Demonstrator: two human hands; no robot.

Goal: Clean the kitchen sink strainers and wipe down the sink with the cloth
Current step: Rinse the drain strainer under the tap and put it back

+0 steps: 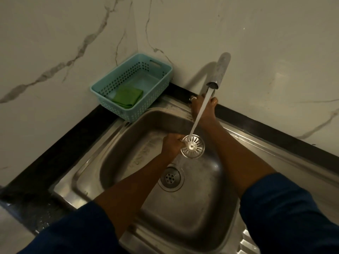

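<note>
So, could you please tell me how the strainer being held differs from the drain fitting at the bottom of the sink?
The round slotted metal strainer is lifted, tilted, gripped by the left hand under the tap's running water; the round metal drain fitting sits flat, fixed in the steel sink, with nothing touching it. The strainer has radial slots; the drain fitting has small round holes. Both are round, shiny metal.

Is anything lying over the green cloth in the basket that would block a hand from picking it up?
Nothing visible does. The green cloth lies uncovered in the open-topped blue basket, with no other item visible in the basket.
</note>
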